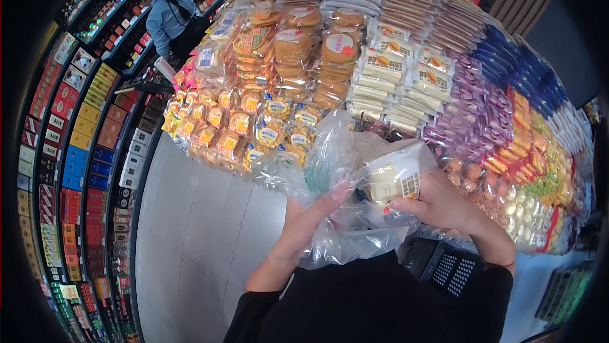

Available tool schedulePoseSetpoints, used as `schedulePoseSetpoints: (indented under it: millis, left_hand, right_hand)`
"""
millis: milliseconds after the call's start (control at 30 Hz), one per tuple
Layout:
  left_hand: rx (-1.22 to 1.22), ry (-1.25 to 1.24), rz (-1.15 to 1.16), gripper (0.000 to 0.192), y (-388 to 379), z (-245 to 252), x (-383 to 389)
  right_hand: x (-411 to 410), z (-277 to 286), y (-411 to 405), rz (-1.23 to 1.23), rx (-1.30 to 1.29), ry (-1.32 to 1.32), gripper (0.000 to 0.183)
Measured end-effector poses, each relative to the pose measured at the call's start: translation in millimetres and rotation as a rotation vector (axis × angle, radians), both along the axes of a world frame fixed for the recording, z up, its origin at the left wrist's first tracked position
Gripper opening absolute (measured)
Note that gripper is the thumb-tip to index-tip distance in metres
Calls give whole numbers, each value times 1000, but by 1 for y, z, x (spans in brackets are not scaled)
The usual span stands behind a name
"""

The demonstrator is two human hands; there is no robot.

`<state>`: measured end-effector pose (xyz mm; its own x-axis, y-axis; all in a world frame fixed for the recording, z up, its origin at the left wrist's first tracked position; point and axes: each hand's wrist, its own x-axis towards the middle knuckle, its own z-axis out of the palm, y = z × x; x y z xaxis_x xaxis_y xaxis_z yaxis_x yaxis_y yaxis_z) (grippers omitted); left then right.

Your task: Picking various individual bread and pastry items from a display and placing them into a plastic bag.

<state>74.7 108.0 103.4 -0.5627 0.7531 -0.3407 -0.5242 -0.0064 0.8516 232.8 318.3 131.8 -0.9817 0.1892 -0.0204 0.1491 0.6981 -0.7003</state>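
Note:
My left hand grips a clear plastic bag bearing green print and holds it up in front of my chest. In my right hand is a white packaged food item, pinched with the thumb on its near side. That package is at the bag's mouth, with clear film around it; whether it is fully inside I cannot tell. Just beyond the bag lie packs of yellow snacks and stacked white bread packs. Packs of small brown round items are near my right wrist.
A large display heaped with packaged breads and purple packs spreads ahead. Left, beyond the grey tiled floor, stand shelves of boxes. Another person stands by the far shelves. A black crate sits below my right arm.

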Motion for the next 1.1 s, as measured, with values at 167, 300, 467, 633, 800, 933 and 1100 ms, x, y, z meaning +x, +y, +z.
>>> schedulePoseSetpoints:
  millis: [167, 300, 467, 633, 800, 933, 1100]
  left_hand:
    - [2, -104, -7, 48, -16, -4, 11]
    - [58, -194, -11, 42, -11, -6, 20]
    - [181, -94, -28, 37, -9, -16, 23]
    - [128, -184, -15, 37, -11, -12, 22]
    - [25, -81, 91, 39, 0, -8, 26]
    - [124, -60, 96, 41, 7, -22, 12]
    - [477, -175, 218, 37, 25, 44, -29]
  right_hand:
    - [34, -16, 2, 145, 391, -51, 61]
    - [48, -45, 9, -262, -290, -137, 67]
    - [63, -85, 21, -144, -361, 131, 53]
    - [14, -41, 6, 176, 737, 295, 42]
    - [4, -14, -12, 111, 665, -167, 39]
    - [-21, 5, -3, 213, 276, 76, 43]
    - [-46, 33, 17, 201, 507, 152, 39]
